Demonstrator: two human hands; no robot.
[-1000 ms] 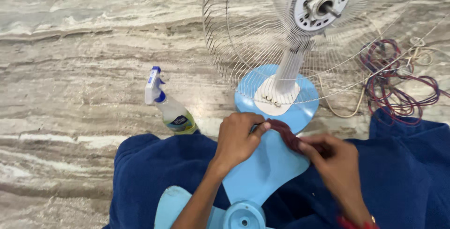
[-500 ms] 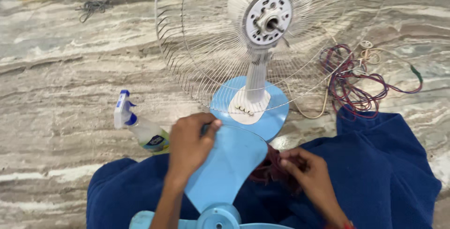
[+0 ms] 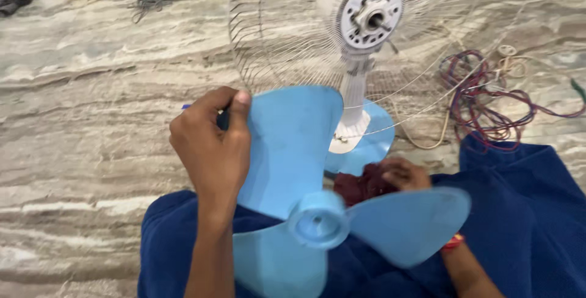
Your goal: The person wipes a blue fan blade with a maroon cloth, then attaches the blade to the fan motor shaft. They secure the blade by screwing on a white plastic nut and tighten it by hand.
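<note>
Head view check, operator A: Where is the fan blade (image 3: 305, 170) and how is it held?

Operator B: It is lifted above the blue-clad lap, hub (image 3: 318, 218) facing the camera. The left hand (image 3: 213, 145) is clenched over the outer edge of the upper vane, thumb on the front face. The right hand (image 3: 406, 174) sits behind the right vane, closed on a dark red cloth (image 3: 360, 185).

A: Handling properties?

B: Judged light, thin moulded plastic. The vanes likely flex under load and the smooth face may be slippery. The hub looks the stiffest part.

A: Recommended grip points?

B: Vane edge near the root, or the hub. Avoid levering at a vane tip.

A: Surroundings?

B: The fan stand (image 3: 357, 133) with its wire guard (image 3: 268, 47) is just beyond; a tangle of wires (image 3: 482, 102) lies on the marble floor (image 3: 91, 102).
</note>
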